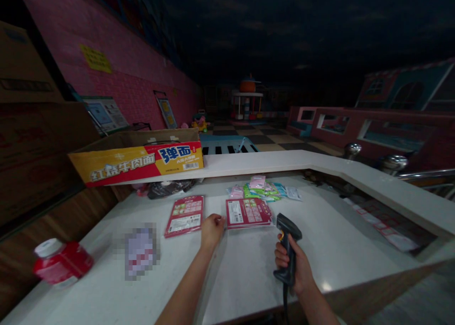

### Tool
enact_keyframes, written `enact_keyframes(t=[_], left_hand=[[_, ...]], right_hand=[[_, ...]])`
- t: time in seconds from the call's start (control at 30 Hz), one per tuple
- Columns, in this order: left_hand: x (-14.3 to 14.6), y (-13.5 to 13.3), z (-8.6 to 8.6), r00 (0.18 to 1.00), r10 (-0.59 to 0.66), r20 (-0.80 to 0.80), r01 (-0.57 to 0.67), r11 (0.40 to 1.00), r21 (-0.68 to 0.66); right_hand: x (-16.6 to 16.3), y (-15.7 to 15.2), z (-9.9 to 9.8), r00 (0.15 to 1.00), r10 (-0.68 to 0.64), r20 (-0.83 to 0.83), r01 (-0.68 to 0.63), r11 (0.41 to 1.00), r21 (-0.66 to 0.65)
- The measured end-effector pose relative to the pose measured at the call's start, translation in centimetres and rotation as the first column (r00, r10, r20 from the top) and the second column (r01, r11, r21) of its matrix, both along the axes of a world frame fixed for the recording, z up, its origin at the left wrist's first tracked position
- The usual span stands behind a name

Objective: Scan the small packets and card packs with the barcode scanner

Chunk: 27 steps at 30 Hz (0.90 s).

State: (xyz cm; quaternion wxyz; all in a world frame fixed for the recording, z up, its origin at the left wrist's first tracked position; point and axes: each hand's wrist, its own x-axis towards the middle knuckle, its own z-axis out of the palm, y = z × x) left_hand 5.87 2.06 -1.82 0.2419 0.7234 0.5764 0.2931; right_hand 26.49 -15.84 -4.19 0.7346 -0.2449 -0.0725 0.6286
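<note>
My right hand (296,263) is wrapped around the handle of a black barcode scanner (288,230), whose cord runs down to the counter's front edge. The scanner's head is near the right end of a neat stack of flat red packets (249,212) with white labels and small pictures. Between that stack and a second stack of similar red packets (186,215) is my left hand (212,231), its fingers curled together. Whether anything is pinched in those fingers cannot be seen. Behind the right stack lies a loose heap of small pink, green and blue sachets (261,188).
A white counter (249,277) has a raised ledge (263,162) carrying a yellow and red noodle carton (142,156). On the left stand a red bottle with a white cap (63,263) and a blurred-out item (140,251). A dark plastic bundle (168,188) lies under the ledge.
</note>
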Motion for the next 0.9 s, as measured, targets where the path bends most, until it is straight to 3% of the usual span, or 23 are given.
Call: enact_keyframes(t=[0.17,0.3,0.4,0.53,0.63,0.7,0.77,0.83,0.9], left_hand=[[3.4,0.8,0.6,0.989,0.136,-0.056,-0.139,0.988,-0.060],[4.1,1.1,0.1,0.991,0.106,-0.081,-0.114,0.988,-0.106],[3.9,1.3,-0.2,0.997,0.070,-0.046,-0.076,0.986,-0.150],[3.6,1.5,0.0,0.995,0.104,-0.005,-0.104,0.991,-0.089],[3.6,1.5,0.4,0.973,0.169,0.155,-0.150,0.981,-0.122],[3.4,1.6,0.9,0.895,0.240,0.376,-0.131,0.948,-0.291],[2.8,1.7,1.5,0.721,0.351,0.597,0.010,0.857,-0.515],[1.9,1.9,2.0,0.558,0.454,0.694,0.182,0.749,-0.637],[0.8,1.7,2.3,0.479,0.503,0.719,0.280,0.689,-0.669]], right_hand=[[-0.2,-0.1,0.0,1.000,-0.011,-0.022,0.011,1.000,0.009],[-0.2,0.0,-0.1,1.000,-0.013,-0.005,0.013,1.000,0.012],[-0.2,0.0,0.0,1.000,-0.017,0.026,0.017,1.000,0.005],[-0.2,0.0,0.2,0.999,-0.026,0.020,0.026,1.000,0.007],[-0.2,0.0,0.2,0.998,-0.035,0.043,0.034,0.999,0.004],[-0.2,0.0,0.2,0.998,-0.036,0.059,0.036,0.999,0.001],[-0.2,0.0,0.2,0.998,-0.038,0.059,0.038,0.999,0.001],[-0.2,0.0,0.3,0.998,-0.042,0.045,0.041,0.999,0.004],[-0.2,-0.1,0.4,0.999,-0.042,0.025,0.042,0.999,0.007]])
